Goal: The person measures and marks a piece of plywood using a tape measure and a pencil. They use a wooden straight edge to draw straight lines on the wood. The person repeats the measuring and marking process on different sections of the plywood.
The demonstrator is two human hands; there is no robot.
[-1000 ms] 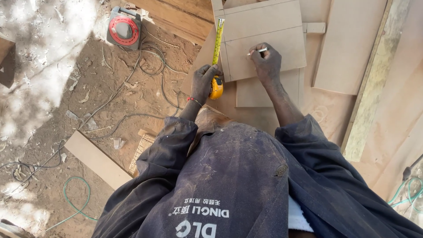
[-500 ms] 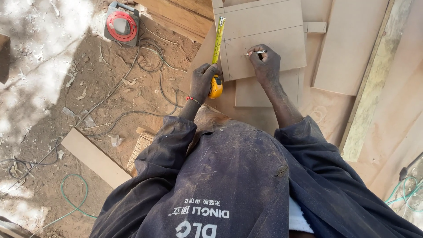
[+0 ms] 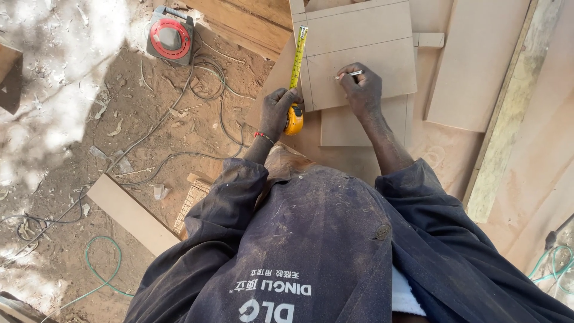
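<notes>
On the stack of fibreboard panels at the top of the view, both hands are at work, set apart from each other. The left hand (image 3: 277, 112) is wrapped tight around a yellow tape measure (image 3: 293, 119), its case sitting at the near left corner of the upper panel (image 3: 371, 54). From that case the yellow blade (image 3: 298, 57) runs straight up along the panel's left edge, lying flat on the board, tip near the far left corner. A red thread bracelet (image 3: 261, 136) circles the left wrist.

Over to the right hand (image 3: 362, 91): fingers pinched shut on a pencil (image 3: 350, 75), the tip touching the panel's face just right of the blade, roughly midway up the left edge. The hand rests on the board's near half. A faint drawn line runs parallel to that left edge.

Beneath it lies a smaller panel (image 3: 359, 128), poking out at the near edge. Another long board (image 3: 478, 60) sits to the right, apart from the hands. Down on the dirt at left, a red and grey cable reel (image 3: 170, 36) sits with cables (image 3: 197, 101) trailing across the ground, and a loose board offcut (image 3: 131, 212) lies near the person's left sleeve (image 3: 197, 251).
</notes>
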